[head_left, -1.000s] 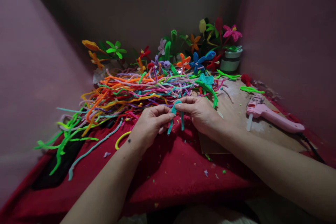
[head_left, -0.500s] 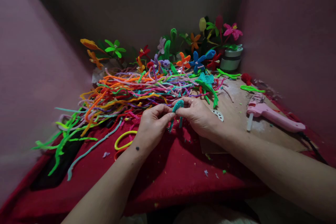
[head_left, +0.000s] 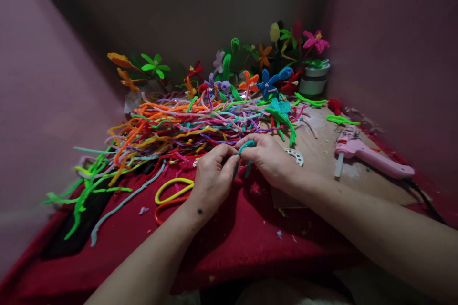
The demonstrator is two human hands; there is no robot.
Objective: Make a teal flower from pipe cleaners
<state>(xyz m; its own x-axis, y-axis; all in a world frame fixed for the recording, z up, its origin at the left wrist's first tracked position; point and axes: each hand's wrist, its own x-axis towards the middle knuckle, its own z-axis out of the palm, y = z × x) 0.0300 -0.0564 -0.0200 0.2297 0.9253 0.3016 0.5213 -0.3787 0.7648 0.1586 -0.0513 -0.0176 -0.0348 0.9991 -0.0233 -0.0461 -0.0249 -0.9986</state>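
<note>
A pale jar (head_left: pixel 313 81) is seen between 1 and 2 o'clock from the hands, banded in dark. Its rim is partly covered by a green leaf (head_left: pixel 315 63), and a pink flower (head_left: pixel 316 42) is seen above; whether its stem is set inside cannot be told.

The left forearm is angled in from 7 o'clock, the right from 4 o'clock. A bent teal fuzzy stick (head_left: pixel 245 145) is pinched between thumb and fingers by both the left hand (head_left: pixel 214 171) and the right hand (head_left: pixel 270 157), with the 2 sets of fingertips nearly met above the red-covered surface (head_left: pixel 257 238). The scissors (head_left: pixel 174 191) are partly hidden by the left hand at 8 o'clock. At 3 o'clock, a white disc (head_left: pixel 295 157) is partly covered by the right wrist, and a pink glue gun (head_left: pixel 374 155) is rested on cardboard (head_left: pixel 318 171). A heap of coloured sticks (head_left: pixel 171 124) is spread from 9 to 12 o'clock.
</note>
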